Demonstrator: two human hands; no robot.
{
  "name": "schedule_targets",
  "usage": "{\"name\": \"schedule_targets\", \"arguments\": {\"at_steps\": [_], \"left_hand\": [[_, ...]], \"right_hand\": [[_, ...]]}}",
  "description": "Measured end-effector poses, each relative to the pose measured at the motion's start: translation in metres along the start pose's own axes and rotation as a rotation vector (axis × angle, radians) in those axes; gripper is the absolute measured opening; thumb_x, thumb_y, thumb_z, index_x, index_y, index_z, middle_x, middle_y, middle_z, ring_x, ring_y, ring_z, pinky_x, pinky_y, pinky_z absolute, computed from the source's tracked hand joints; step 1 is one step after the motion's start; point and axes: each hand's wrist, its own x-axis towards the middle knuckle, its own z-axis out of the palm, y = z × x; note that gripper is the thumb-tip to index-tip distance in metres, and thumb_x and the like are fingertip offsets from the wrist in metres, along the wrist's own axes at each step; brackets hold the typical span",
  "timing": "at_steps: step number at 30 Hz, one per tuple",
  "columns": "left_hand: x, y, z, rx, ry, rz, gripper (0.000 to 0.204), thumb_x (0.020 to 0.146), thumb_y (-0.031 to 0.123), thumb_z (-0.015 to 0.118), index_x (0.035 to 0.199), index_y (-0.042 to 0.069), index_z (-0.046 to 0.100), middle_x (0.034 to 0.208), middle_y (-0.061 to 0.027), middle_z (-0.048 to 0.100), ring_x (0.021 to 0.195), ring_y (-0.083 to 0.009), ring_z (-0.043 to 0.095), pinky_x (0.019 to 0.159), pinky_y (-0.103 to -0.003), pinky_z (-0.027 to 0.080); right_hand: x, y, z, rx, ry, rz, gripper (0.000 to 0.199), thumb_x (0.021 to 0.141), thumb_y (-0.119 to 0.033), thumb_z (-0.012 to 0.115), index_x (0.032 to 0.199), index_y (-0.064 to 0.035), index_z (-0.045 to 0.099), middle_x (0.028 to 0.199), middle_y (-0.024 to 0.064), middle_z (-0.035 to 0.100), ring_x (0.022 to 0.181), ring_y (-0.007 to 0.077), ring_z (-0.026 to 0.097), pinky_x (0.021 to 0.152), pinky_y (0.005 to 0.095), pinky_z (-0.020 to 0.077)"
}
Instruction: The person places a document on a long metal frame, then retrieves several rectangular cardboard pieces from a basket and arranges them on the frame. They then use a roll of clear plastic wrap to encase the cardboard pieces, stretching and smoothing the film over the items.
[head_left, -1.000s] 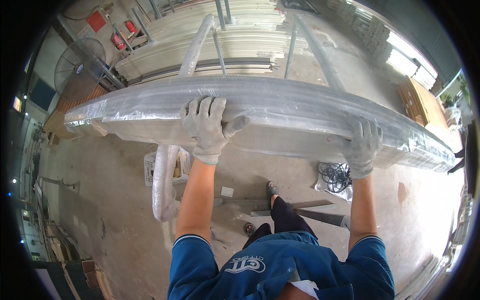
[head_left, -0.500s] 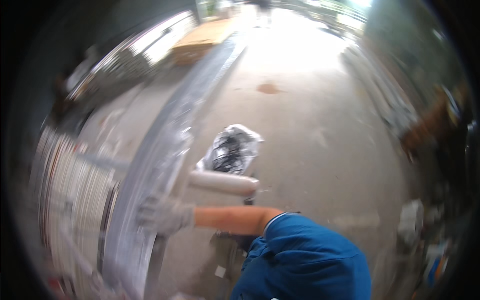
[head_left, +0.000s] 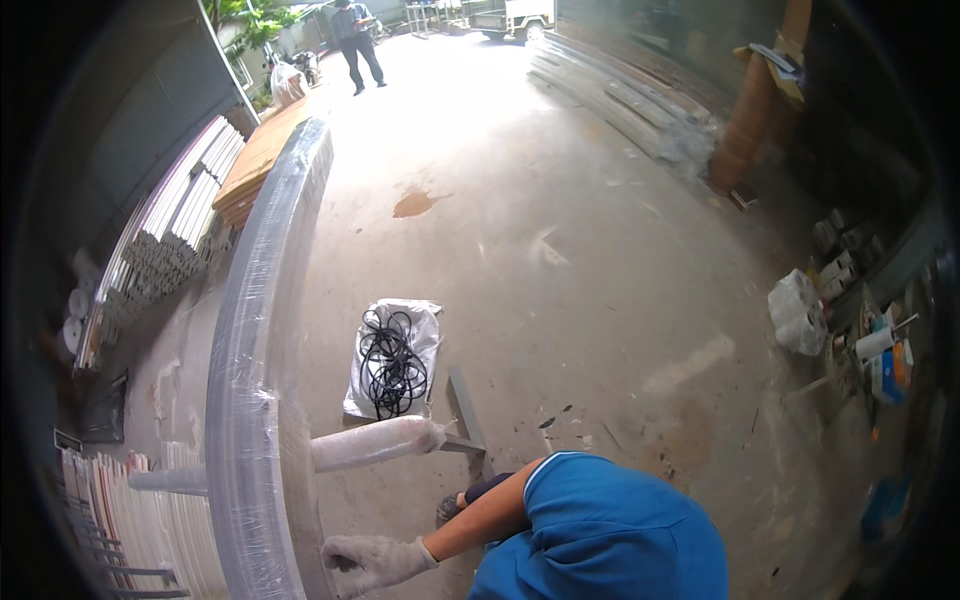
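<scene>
A long grey bundle (head_left: 255, 330), wrapped in clear plastic film, runs from the lower left toward the far end. At its near right side is my right hand (head_left: 378, 563) in a pale knitted glove. The gloved fingers are curled in, and whatever they may hold is hidden. I cannot tell whether the hand touches the bundle. My left hand is out of sight. Beneath the bundle, a film-wrapped crossbar (head_left: 375, 445) sticks out on both sides, joined on the right to a grey metal stand (head_left: 465, 410).
On the floor past the crossbar, a tangled black cord (head_left: 393, 375) lies on a white sack (head_left: 430, 330). Long strips (head_left: 150, 510) stand stacked at left, with orange-brown boards (head_left: 262, 150) farther off. White rolls (head_left: 797, 312) sit at right. A person (head_left: 357, 45) stands far away.
The view has swung and steadied. My right hand has come off the top of the bundle to its near right side, its fingers now curled. A blurred hand at lower left has left the picture.
</scene>
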Motion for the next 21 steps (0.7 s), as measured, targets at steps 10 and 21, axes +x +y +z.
{"name": "schedule_targets", "arguments": {"at_steps": [10, 21], "left_hand": [[0.005, 0.021, -0.001, 0.099, 0.018, -0.051, 0.044, 0.099, 0.042, 0.052, 0.12, 0.006, 0.068, 0.11, -0.0254, 0.069, 0.098, -0.0426, 0.065, 0.085, -0.051, 0.052], [-0.005, 0.119, -0.06, -0.011, 0.074, -0.279, 0.047, 0.099, 0.044, 0.059, 0.101, -0.003, 0.067, 0.087, -0.0219, 0.067, 0.084, -0.0423, 0.063, 0.078, -0.048, 0.047]], "right_hand": [[0.027, -0.01, 0.046, 0.601, -0.016, 0.739, 0.136, 0.076, -0.07, 0.074, 0.157, 0.0029, -0.007, 0.161, 0.0295, 0.018, 0.141, 0.0411, 0.04, 0.108, 0.0497, 0.0447], [0.013, -0.016, 0.043, 0.599, -0.021, 0.507, 0.073, 0.092, -0.043, 0.073, 0.141, 0.0019, 0.043, 0.132, 0.015, 0.059, 0.12, 0.0249, 0.06, 0.098, 0.0388, 0.0529]]}}
